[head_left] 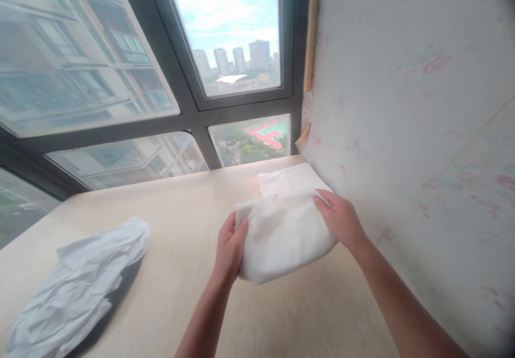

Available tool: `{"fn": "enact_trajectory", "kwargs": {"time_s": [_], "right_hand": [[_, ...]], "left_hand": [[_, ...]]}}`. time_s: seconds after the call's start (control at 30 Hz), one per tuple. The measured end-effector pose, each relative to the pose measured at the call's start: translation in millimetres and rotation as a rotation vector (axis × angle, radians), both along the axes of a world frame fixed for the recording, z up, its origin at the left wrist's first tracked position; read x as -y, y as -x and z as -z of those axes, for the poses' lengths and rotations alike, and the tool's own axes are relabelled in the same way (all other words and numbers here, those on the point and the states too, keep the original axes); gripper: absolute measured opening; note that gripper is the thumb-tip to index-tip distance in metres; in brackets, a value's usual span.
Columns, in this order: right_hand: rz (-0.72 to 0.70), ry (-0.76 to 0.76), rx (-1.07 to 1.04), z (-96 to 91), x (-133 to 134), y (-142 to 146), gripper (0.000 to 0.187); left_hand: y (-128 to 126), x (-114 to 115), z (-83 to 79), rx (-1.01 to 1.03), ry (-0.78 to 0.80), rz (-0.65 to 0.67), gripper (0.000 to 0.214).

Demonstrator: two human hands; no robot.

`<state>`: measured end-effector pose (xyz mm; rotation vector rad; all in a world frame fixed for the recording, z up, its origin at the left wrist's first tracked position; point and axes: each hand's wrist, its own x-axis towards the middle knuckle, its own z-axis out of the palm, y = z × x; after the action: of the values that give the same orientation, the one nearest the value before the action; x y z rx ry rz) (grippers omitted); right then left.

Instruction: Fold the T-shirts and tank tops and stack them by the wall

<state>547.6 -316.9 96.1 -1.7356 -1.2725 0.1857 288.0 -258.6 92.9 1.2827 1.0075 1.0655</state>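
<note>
Between my two hands is a folded white cloth (285, 237), smooth along its rounded near edge. My left hand (231, 245) grips its left side, thumb on top and fingers beneath. On the right side, my right hand (338, 216) pinches the cloth near its upper corner. Beyond it, by the wall, another flat white folded cloth (289, 178) lies on the pale wooden surface (193, 250), partly covered by the held one. Whether the two pieces are joined I cannot tell.
A crumpled white cloth (84, 288) lies at the left, with a dark patch along its right side. A grey-framed window (241, 103) rises behind the surface. The flowered wallpapered wall (402, 132) stands close on the right, its paper peeling near the window corner.
</note>
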Motion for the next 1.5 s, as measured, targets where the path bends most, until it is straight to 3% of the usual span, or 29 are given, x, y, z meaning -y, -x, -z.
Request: {"fn": "enact_trajectory", "kwargs": {"time_s": [0.1,0.2,0.3,0.47,0.57,0.67,0.77,0.87,1.03,1.13,1.3,1.4,1.5], "right_hand": [[0.056,-0.058,0.120,-38.5,-52,-34,0.038],[0.160,0.200,0.285,-49.1,-97,-63,0.039],[0.202,0.509,0.352,-23.5,-122,-79,0.036],[0.194,0.710,0.372,47.0,-126,-82,0.033],[0.230,0.726,0.410,69.7,-123,-79,0.041],[0.265,0.686,0.471,77.0,-119,-74,0.044],[0.278,0.605,0.549,81.1,-113,-66,0.047],[0.258,0.518,0.619,87.1,-106,-56,0.050],[0.124,0.405,0.692,94.2,-108,-25,0.038],[-0.008,0.325,0.712,97.9,-114,15,0.036],[-0.246,0.202,0.713,117.4,-105,114,0.032],[-0.387,0.157,0.705,133.5,-84,161,0.030],[-0.423,0.151,0.630,146.4,-61,180,0.036]], "left_hand": [[-34,-61,-22.7,-0.038,-0.202,-0.027,0.038],[-68,-110,-18.1,-0.099,-0.217,-0.043,0.036],[-93,-132,15.3,-0.231,-0.154,-0.037,0.035],[-109,-142,83.5,-0.459,-0.059,-0.016,0.035],[-108,-151,104.6,-0.542,-0.047,-0.004,0.037],[-100,-156,113.0,-0.583,-0.063,0.000,0.038],[-83,-145,119.3,-0.623,-0.101,-0.034,0.039],[-60,-118,127.3,-0.656,-0.195,-0.082,0.034],[-31,-65,134.0,-0.640,-0.441,0.021,0.033],[-21,-41,134.1,-0.655,-0.510,0.024,0.037],[6,1,136.1,-0.721,-0.534,-0.039,0.037],[37,31,139.1,-0.751,-0.527,-0.071,0.034],[79,59,145.4,-0.802,-0.493,-0.147,0.032]]}}
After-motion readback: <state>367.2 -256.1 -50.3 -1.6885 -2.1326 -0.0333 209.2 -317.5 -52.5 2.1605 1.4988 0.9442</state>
